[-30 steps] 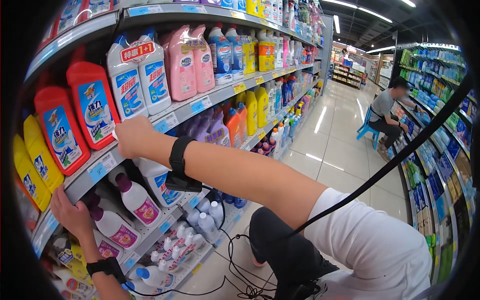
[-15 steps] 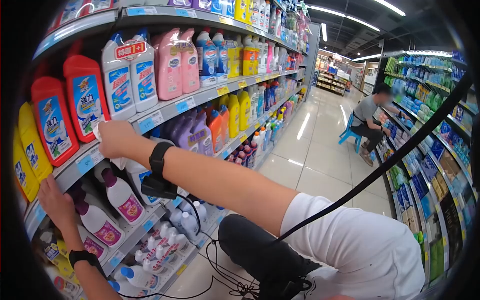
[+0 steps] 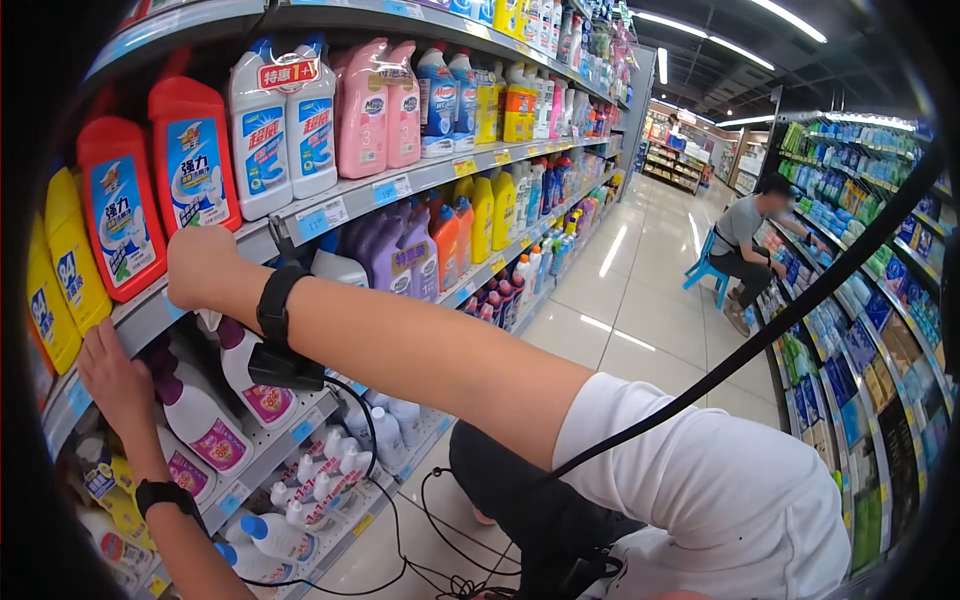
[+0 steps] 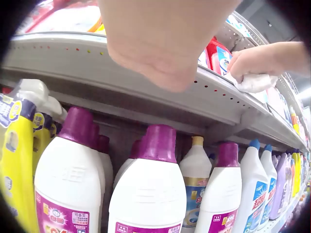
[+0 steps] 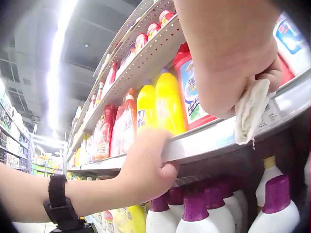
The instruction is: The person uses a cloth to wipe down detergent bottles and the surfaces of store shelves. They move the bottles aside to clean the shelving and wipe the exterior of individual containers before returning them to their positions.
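Note:
My right hand point(image 3: 205, 270) grips a crumpled white cloth point(image 5: 251, 111) at the shelf's front edge point(image 5: 204, 141), just below two red cleaner bottles point(image 3: 122, 210). In the left wrist view the cloth bulges out under the curled fingers, against the edge. To its left, my left hand point(image 3: 115, 380) rests on the same edge with nothing held, below yellow bottles point(image 3: 75, 270). The right wrist view shows its thumb below the lip and the fingers over the top. White bottles with purple caps point(image 4: 148, 189) stand on the shelf underneath.
White twin-pack bottles point(image 3: 285, 130) and pink bottles point(image 3: 375, 120) line the same shelf. Black cables point(image 3: 405, 540) trail near the floor, and a black strap point(image 3: 760, 320) crosses the head view. Across the aisle a person point(image 3: 750, 235) sits on a blue stool point(image 3: 706, 270).
My right hand has slid leftward along the shelf edge with the cloth, from the right side of the second red bottle to beneath it. The left hand has stayed below the yellow bottles.

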`<state>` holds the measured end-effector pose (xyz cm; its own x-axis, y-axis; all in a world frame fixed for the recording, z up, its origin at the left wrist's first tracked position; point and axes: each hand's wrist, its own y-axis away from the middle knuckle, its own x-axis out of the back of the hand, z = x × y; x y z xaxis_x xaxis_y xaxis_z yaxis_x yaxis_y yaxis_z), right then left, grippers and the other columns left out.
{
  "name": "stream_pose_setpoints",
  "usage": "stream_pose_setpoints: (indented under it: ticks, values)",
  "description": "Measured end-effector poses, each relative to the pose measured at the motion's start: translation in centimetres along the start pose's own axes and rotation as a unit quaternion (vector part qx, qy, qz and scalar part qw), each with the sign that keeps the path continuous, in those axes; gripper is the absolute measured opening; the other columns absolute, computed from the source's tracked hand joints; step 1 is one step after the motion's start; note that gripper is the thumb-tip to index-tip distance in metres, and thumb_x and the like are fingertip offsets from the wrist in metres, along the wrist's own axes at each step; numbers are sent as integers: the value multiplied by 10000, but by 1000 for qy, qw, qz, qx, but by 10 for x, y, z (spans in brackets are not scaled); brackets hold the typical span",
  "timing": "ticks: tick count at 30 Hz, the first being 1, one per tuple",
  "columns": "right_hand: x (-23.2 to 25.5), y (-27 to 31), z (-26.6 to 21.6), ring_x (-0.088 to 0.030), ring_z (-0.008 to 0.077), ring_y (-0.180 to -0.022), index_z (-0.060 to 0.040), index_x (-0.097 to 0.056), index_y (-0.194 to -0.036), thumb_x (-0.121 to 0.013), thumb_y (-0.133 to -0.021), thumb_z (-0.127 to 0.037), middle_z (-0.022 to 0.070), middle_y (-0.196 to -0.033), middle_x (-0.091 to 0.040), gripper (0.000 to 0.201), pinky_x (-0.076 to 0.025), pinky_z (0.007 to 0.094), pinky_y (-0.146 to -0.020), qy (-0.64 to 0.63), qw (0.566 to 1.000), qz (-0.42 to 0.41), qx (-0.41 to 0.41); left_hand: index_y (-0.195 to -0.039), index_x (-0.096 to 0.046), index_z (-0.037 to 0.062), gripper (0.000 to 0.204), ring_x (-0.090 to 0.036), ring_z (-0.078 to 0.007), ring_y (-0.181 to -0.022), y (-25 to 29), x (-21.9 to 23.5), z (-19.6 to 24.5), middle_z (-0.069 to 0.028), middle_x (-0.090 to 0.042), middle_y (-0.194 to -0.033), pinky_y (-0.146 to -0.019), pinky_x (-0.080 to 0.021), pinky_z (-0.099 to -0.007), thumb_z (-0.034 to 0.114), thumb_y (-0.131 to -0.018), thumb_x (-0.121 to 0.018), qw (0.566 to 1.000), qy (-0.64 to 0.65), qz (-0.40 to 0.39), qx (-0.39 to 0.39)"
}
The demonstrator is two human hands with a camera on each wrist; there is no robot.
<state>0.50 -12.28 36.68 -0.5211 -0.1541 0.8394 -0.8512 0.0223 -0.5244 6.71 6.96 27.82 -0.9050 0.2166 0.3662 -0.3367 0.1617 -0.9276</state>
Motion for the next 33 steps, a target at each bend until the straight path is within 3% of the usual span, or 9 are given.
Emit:
stream_pose_setpoints:
  ticks: [7,16,18,21,24,27,33]
  values:
    - [5,-3,1,-667,242,-825,-74,-692,-867,-667,-684,-187,80,-861,-681,216,-511,338,-683,45,997,-44,35,-1211,-475,24,534,-441,-320,-1159,1,-4,0,-146,-487,-1213,-1011,-325,-399,-23,-686,-557,1000,-18,2,4]
    - [-8,-16,26,-659,219,-859,-120,-710,-905,-650,-684,-233,68,-897,-679,255,-488,345,-676,19,995,-42,86,-1242,-441,30,572,-459,-338,-1132,-4,-11,-9,-149,-494,-1198,-964,-361,-422,1,-682,-554,998,-52,7,-30]
    - [-14,-18,29,-656,225,-872,-119,-710,-906,-643,-691,-240,71,-906,-679,255,-485,349,-672,29,994,-20,99,-1247,-436,31,586,-467,-344,-1118,-3,-18,-18,-151,-496,-1183,-959,-363,-425,5,-675,-562,998,-58,-26,-22]
    - [-2,-14,36,-655,237,-871,-107,-706,-914,-635,-699,-243,80,-907,-677,264,-481,346,-690,41,991,-69,107,-1246,-436,28,590,-470,-351,-1112,1,-20,-22,-164,-501,-1168,-949,-370,-430,6,-669,-560,997,-62,-14,-42]
    - [-6,-17,51,-655,242,-870,-92,-702,-919,-636,-694,-240,86,-911,-675,278,-483,346,-694,20,995,-28,97,-1249,-434,24,603,-471,-352,-1112,-3,-18,-18,-167,-499,-1171,-938,-379,-429,-9,-660,-564,997,-69,10,-39]
    - [3,-10,58,-657,253,-846,-74,-696,-897,-632,-676,-208,101,-887,-670,266,-494,345,-697,4,995,-30,93,-1249,-440,33,584,-470,-344,-1119,-3,-18,-17,-163,-496,-1200,-961,-357,-417,-10,-678,-552,997,-52,-58,-4]
    - [-11,-13,58,-662,277,-839,-80,-705,-816,-624,-658,-245,133,-852,-673,242,-515,360,-672,-69,993,64,68,-1223,-443,29,535,-480,-355,-1091,0,-11,-16,-159,-509,-1164,-948,-367,-423,39,-705,-579,993,-85,31,-77]
